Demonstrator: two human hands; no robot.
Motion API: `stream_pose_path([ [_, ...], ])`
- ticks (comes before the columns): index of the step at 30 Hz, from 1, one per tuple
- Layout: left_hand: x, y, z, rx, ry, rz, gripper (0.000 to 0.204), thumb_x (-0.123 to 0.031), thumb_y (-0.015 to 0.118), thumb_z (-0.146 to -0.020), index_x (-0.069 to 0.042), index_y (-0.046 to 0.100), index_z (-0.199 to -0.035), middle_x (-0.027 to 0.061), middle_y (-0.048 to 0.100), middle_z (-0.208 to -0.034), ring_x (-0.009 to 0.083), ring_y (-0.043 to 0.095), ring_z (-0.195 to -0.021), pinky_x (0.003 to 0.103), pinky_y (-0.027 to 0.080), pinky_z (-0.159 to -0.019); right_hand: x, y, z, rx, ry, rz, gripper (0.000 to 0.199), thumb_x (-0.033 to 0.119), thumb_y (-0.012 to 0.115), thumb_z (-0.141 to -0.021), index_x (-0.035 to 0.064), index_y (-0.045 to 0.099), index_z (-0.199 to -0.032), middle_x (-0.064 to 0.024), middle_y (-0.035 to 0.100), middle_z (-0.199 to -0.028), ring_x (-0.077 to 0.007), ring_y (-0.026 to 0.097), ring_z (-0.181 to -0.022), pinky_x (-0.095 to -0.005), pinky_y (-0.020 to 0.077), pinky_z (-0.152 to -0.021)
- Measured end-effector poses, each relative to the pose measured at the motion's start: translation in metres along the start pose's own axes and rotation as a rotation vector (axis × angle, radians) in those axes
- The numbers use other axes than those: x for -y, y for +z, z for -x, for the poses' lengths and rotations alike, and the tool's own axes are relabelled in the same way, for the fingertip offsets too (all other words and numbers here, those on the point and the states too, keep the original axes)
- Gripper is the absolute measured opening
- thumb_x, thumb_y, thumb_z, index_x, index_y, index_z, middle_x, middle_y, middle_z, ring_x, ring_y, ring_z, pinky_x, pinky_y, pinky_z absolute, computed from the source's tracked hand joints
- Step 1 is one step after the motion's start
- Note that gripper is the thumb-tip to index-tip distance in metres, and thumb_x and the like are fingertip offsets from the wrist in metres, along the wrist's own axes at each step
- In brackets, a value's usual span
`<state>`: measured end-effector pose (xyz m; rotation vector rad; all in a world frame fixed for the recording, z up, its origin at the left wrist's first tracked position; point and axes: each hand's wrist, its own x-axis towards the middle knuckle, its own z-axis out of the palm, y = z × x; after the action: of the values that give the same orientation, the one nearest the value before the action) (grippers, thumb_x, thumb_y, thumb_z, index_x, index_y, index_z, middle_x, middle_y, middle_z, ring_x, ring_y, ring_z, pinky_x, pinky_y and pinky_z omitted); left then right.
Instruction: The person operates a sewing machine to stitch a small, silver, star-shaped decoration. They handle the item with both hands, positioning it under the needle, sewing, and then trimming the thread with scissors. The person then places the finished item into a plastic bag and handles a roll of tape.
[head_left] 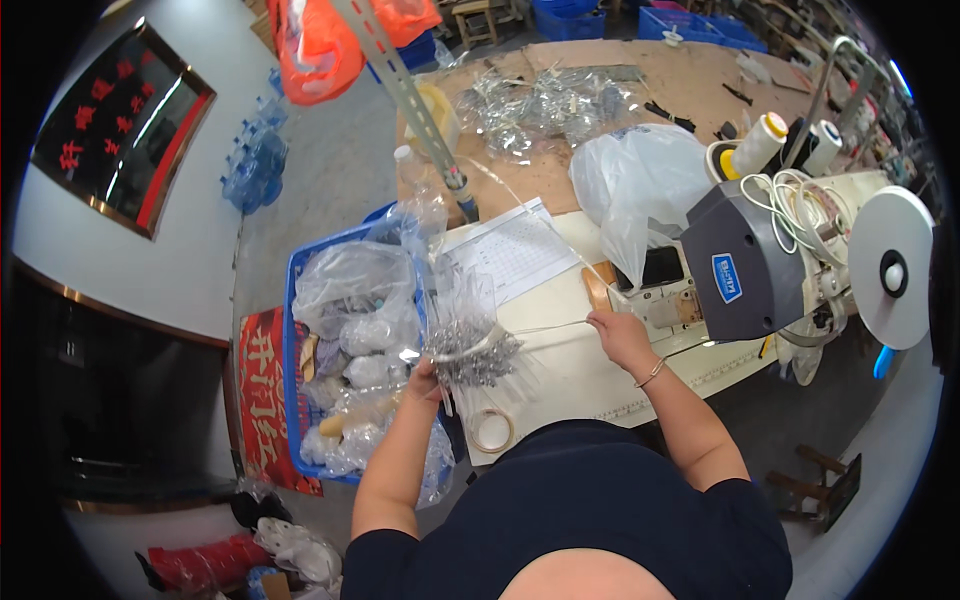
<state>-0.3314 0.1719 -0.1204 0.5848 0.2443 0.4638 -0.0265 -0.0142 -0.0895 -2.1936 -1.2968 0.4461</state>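
Observation:
My left hand is closed on the lower left side of a bundle of clear plastic packets with silvery-grey contents. A whitish strip crosses the bundle and stretches taut to the right. My right hand pinches the strip's far end beside the sewing machine. Below the bundle, a roll of tape lies on the white tabletop. Most of my left fingers are hidden by the plastic.
A blue crate full of plastic-wrapped goods stands left of the table. Printed sheets, a white plastic bag and a dark phone-like slab lie beyond my hands. A slotted metal post rises nearby. Thread cones stand right.

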Motion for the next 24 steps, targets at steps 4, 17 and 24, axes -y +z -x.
stream_pose_path([
  [4, -0.004, 0.002, 0.004, 0.000, 0.085, 0.003, 0.080, -0.026, 0.076, -0.068, 0.004, 0.038, -0.133, 0.0176, 0.051, -0.128, 0.0300, 0.050, -0.118, 0.043, 0.040, -0.102, -0.003, 0.004, -0.001, 0.012, -0.066, 0.002, 0.020, 0.026, 0.052, -0.089, 0.0151, 0.067, -0.096, -0.0128, 0.066, -0.079, -0.0334, 0.063, -0.073, -0.0439, 0.0487, -0.065],
  [17, -0.025, 0.053, 0.008, -0.103, 0.086, -0.192, 0.084, -0.020, 0.080, -0.065, 0.003, 0.037, -0.133, 0.0151, 0.055, -0.122, 0.0262, 0.054, -0.112, 0.039, 0.043, -0.098, 0.040, -0.027, 0.049, -0.029, -0.363, -0.201, 0.010, 0.016, 0.059, -0.083, 0.0090, 0.067, -0.086, -0.0085, 0.066, -0.076, -0.0276, 0.064, -0.070, -0.0356, 0.0506, -0.062],
  [24, -0.019, 0.066, -0.067, -0.166, -0.312, -1.036, 0.073, -0.010, 0.079, -0.060, 0.001, 0.044, -0.123, 0.0109, 0.062, -0.107, 0.0185, 0.058, -0.100, 0.030, 0.047, -0.086, 0.053, -0.021, 0.028, 0.190, -0.678, 0.136, 0.010, 0.019, 0.058, -0.082, 0.0103, 0.062, -0.077, -0.0056, 0.059, -0.066, -0.0248, 0.059, -0.066, -0.0381, 0.0468, -0.060],
])
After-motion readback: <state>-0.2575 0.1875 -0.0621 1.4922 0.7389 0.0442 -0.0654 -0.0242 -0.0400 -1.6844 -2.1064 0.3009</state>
